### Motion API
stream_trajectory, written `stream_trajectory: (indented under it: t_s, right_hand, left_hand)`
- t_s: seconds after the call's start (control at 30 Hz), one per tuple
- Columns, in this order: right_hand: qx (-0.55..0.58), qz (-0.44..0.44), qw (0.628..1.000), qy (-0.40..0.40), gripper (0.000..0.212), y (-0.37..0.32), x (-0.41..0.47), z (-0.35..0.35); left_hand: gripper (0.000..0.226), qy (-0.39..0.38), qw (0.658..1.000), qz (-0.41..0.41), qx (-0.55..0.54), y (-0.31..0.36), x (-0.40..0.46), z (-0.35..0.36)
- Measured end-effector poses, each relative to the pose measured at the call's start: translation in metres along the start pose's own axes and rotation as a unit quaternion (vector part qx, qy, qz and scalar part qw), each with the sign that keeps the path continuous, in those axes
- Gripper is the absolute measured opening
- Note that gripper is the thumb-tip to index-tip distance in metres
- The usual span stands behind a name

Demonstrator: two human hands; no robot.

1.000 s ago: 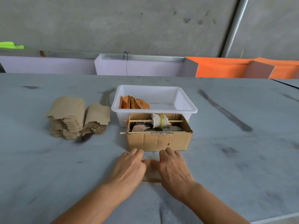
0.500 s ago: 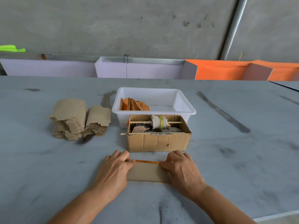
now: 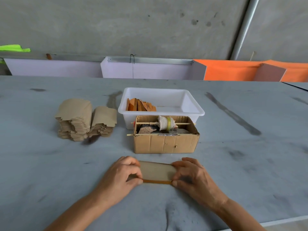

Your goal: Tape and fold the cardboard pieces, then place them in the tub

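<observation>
A flat brown cardboard piece (image 3: 157, 171) lies on the grey table (image 3: 50, 164) in front of me, with an orange strip along its near edge. My left hand (image 3: 122, 176) pinches its left end and my right hand (image 3: 191, 176) pinches its right end. Behind stands a white tub (image 3: 191, 104) holding several folded orange-brown pieces (image 3: 140, 105) at its left side. A stack of unfolded cardboard pieces (image 3: 83, 119) sits to the left of the tub.
An open cardboard box (image 3: 166, 143) with a tape roll (image 3: 167, 123) on a stick stands between the tub and my hands. White and orange panels (image 3: 233, 70) line the table's far edge under a concrete wall.
My hands moved apart to the ends of the piece and turned it over; the orange strip went from the far edge to the near edge.
</observation>
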State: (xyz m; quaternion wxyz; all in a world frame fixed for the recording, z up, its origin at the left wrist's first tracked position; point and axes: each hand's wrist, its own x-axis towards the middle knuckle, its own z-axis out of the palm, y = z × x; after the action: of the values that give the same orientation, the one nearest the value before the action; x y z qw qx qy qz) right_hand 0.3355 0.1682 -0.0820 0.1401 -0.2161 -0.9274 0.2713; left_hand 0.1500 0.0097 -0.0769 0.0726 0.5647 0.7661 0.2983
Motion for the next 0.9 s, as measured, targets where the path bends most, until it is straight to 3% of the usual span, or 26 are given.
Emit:
stream_trajectory:
  t_s: [0.13, 0.27, 0.33, 0.4, 0.57, 0.7, 0.8, 0.9]
  right_hand:
    - [0.16, 0.046, 0.984, 0.063, 0.01, -0.004, 0.002, -0.001]
    - [0.312, 0.087, 0.942, 0.093, 0.015, -0.009, 0.003, -0.006]
    - [0.345, 0.097, 0.926, 0.119, 0.012, -0.012, 0.003, -0.006]
    - [0.343, 0.117, 0.919, 0.158, 0.008, -0.015, 0.002, -0.006]
    - [0.252, 0.151, 0.921, 0.257, 0.034, -0.017, 0.0, -0.008]
    - [0.33, 0.163, 0.909, 0.193, 0.031, -0.028, 0.005, -0.008]
    - [0.404, 0.189, 0.883, 0.148, 0.006, -0.032, 0.006, -0.012]
    - [0.449, 0.216, 0.857, 0.131, 0.013, -0.033, 0.006, -0.015]
  left_hand:
    - [0.018, 0.069, 0.98, -0.122, -0.145, 0.007, 0.005, 0.0]
    - [0.016, 0.126, 0.887, -0.249, -0.369, 0.019, 0.013, 0.001]
    - [0.013, 0.137, 0.829, -0.272, -0.468, 0.026, 0.016, 0.001]
    - [0.011, 0.159, 0.799, -0.272, -0.513, 0.031, 0.019, 0.001]
    - [0.007, 0.213, 0.774, -0.263, -0.535, 0.035, 0.023, -0.003]
    - [0.007, 0.213, 0.794, -0.242, -0.515, 0.04, 0.023, -0.002]
    - [0.006, 0.21, 0.811, -0.235, -0.493, 0.043, 0.024, -0.003]
    - [0.012, 0.203, 0.811, -0.24, -0.494, 0.044, 0.022, -0.004]
